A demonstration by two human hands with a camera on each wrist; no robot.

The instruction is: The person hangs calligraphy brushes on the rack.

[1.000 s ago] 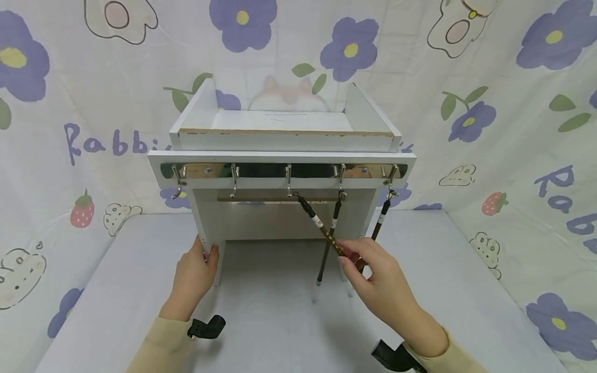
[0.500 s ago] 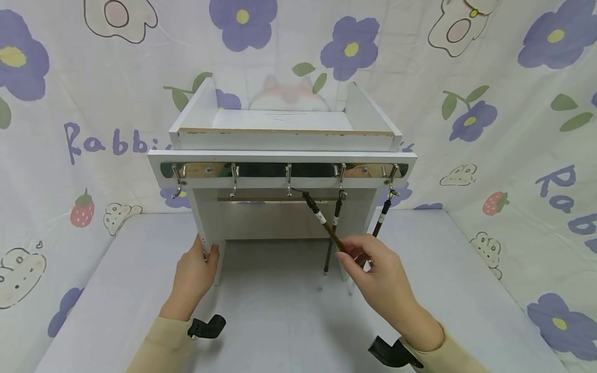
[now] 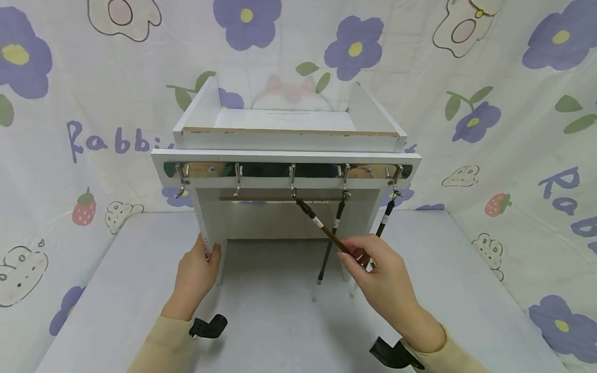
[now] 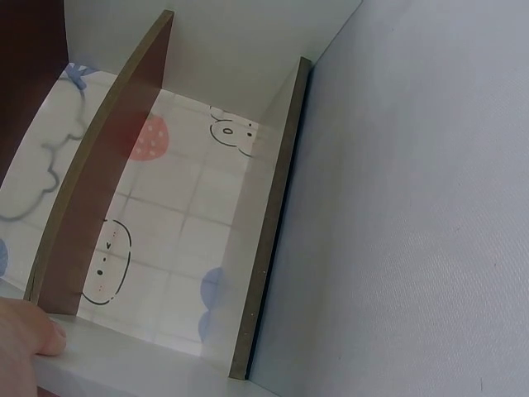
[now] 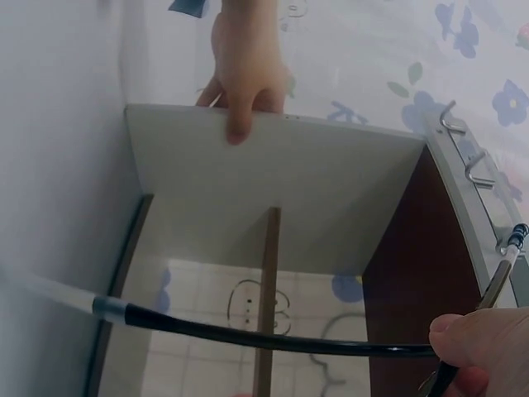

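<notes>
A white wooden shelf unit (image 3: pixel 286 141) carries a shiny strip of metal hooks (image 3: pixel 293 178) across its front. My left hand (image 3: pixel 196 272) grips the unit's left side panel, thumb on the inner face in the right wrist view. A dark brown brush (image 3: pixel 332 237) slants up to the left from my right hand (image 3: pixel 382 274), which pinches its shaft. Its looped black end is at the middle hook; I cannot tell whether the loop is over it. Another brush (image 3: pixel 337 220) hangs from the hook to the right. A third brush (image 3: pixel 384 220) hangs from the rightmost hook, partly behind my right hand.
The unit stands on a white table (image 3: pixel 275 321). Behind it hangs a cloth (image 3: pixel 410 119) printed with flowers and rabbits. A crossbar (image 4: pixel 99 165) spans the unit's back. A black brush shaft (image 5: pixel 273 341) crosses the right wrist view.
The held brush's looped end has shifted slightly left and down toward the middle hook. The brush hanging to its right has swung a little. My left hand keeps its grip on the panel.
</notes>
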